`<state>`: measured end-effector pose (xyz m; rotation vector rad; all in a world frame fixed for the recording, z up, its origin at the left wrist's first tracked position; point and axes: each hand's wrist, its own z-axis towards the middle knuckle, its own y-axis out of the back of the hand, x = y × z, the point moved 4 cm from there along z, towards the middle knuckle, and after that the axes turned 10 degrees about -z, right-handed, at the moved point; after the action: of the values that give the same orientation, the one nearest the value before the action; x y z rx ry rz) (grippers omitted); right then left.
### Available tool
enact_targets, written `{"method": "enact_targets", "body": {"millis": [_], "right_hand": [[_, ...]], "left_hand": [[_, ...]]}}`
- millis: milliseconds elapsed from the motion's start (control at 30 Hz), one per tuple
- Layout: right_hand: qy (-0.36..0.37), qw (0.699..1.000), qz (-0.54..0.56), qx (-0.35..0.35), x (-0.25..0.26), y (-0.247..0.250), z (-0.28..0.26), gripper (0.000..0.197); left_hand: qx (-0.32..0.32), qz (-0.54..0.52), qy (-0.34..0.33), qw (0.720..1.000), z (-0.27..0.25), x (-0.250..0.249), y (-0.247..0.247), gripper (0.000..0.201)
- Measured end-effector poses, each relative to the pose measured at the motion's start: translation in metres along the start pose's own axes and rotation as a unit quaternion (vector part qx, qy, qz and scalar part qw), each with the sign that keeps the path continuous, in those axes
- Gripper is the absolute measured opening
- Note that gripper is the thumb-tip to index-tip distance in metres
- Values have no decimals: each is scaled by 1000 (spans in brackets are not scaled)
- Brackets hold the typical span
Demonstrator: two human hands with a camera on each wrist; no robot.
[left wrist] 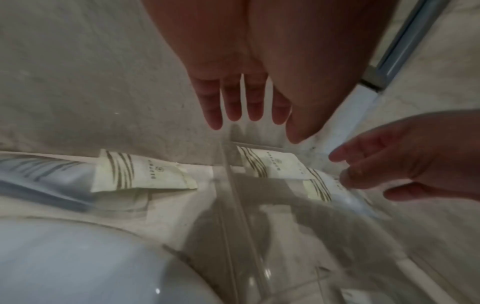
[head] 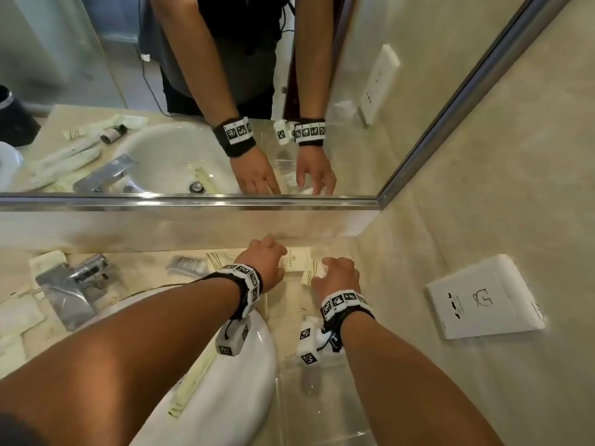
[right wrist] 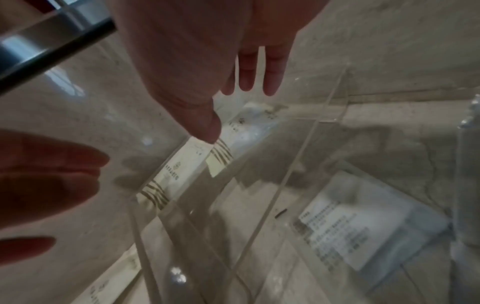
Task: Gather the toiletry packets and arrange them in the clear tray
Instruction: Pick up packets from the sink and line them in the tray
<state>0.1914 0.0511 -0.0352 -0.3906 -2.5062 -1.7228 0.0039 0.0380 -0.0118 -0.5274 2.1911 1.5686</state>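
Beige marble vanity counter (head: 380, 252) under a wall mirror, carrying a white oval basin (head: 251, 355) and a transparent acrylic tray (left wrist: 228, 185) in the back right corner. Arranging already-placed packets: two cream paper toiletry packets with gold stripes (left wrist: 270, 164) lying along the tray's far wall. Left hand (head: 265, 262) hovering with fingers straight, gripping nothing; right hand (head: 338, 276) relaxed, thumb touching a packet. Another cream striped packet (left wrist: 140, 174) waiting just outside the tray's left wall, probably calling for a pinch and lift over.
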Motion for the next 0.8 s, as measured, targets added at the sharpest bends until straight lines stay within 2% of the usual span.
{"method": "enact_targets", "body": {"millis": [133,300,400,467,633,800], "right_hand": [[27,997,-68,35,4,-7,14,70],[21,992,-115,49,-4,-15,26,70],[17,990,-136,38,-4,-12,27,65],[9,990,-136,34,-5,-8,27,54],[0,991,-128,46,-8,-9,20,38],[83,992,-84,53,-3,-13,14,38]], "left_hand": [[29,26,5,999,12,-4,-18,54],[64,56,-6,996,23,-3,-33,59],[80,75,0,994,27,-1,-39,61],[88,87,2,992,29,2,-45,59],[47,138,-16,989,32,2,-47,48],[53,134,-25,989,34,7,-46,47]]}}
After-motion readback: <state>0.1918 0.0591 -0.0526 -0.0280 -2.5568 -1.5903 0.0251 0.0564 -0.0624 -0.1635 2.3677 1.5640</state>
